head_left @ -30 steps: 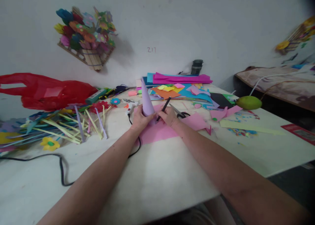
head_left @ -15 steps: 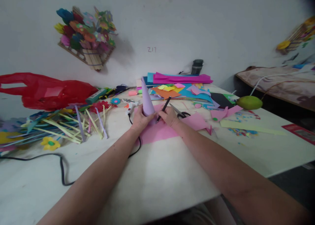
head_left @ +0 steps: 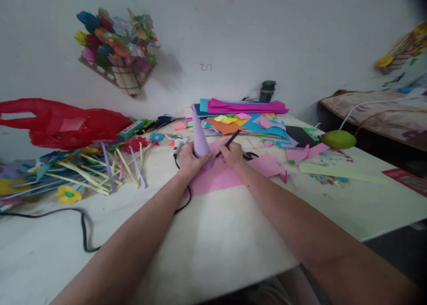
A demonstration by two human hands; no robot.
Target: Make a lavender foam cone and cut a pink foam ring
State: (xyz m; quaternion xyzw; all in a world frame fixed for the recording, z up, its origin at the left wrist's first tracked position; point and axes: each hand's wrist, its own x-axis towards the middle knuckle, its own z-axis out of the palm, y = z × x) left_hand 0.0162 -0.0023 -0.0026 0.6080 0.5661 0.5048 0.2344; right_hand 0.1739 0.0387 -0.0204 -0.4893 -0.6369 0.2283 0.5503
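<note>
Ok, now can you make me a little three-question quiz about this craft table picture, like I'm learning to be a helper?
1. Which hand holds the black pen or pencil?
a) left
b) right
c) neither

2. True or false: the tip of the purple cone points downward.

3. Fill in: the yellow flower lying on the left of the table has a ____ centre.

Key:
1. b, the right hand.
2. False: the left hand holds it with its tip up.
3. Green.
</note>
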